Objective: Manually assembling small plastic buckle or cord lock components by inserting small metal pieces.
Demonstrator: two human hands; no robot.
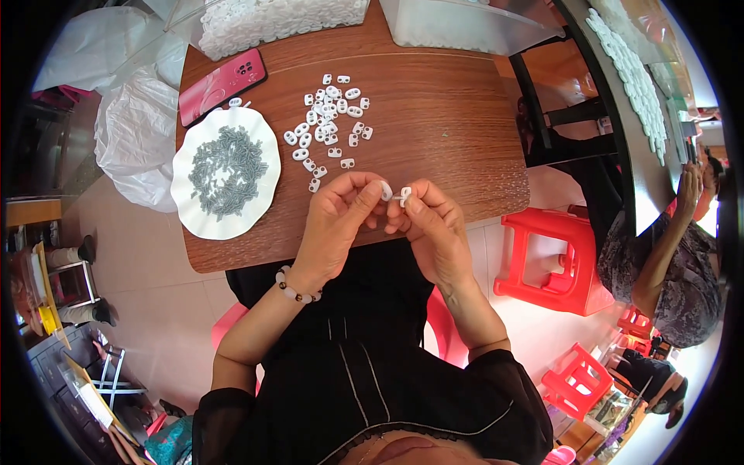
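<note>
My left hand pinches a white oval plastic piece between thumb and fingertips. Close beside it, my right hand grips a small white plastic piece with a hole, which looks like part of a cord lock. A thin short part, apparently a spring, bridges the gap between the two pieces. Past my fingers, several loose white two-holed pieces are scattered over the brown table. To the left, a white scalloped plate carries a heap of small grey springs.
A pink phone lies behind the plate. Along the far edge stand a clear bin of white pieces and another translucent bin. A white plastic bag hangs at left. Right are a red stool and a co-worker.
</note>
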